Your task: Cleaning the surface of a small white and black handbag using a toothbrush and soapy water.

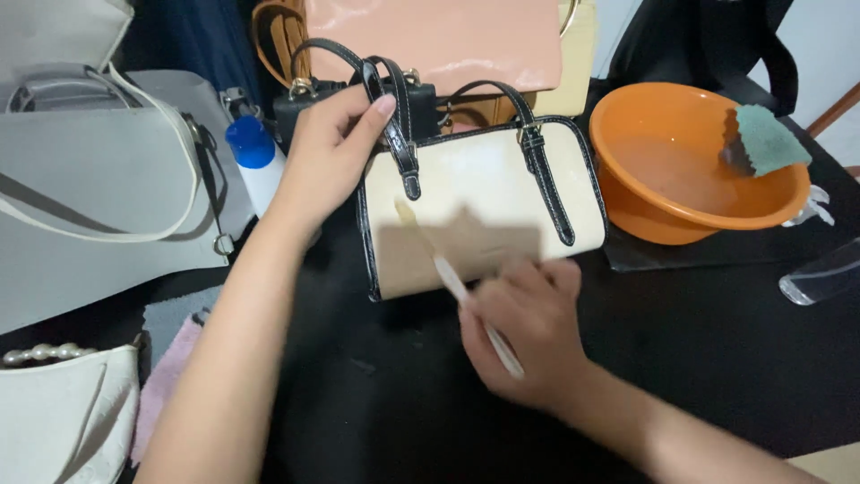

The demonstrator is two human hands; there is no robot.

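A cream handbag [488, 193] with black trim and black straps lies on a black table [717, 341]. My left hand [331, 152] grips its left black handle near the bag's top corner. My right hand [528, 332] holds a thin white brush [452, 278]. Its pale head rests on the bag's front face. The brush and right hand are motion-blurred.
An orange basin [690, 166] with a green sponge [766, 139] on its rim stands at the right. A white bottle with a blue cap [255, 157], a grey bag [98, 197], a pink bag [439, 36] and a white beaded bag [63, 403] surround the spot.
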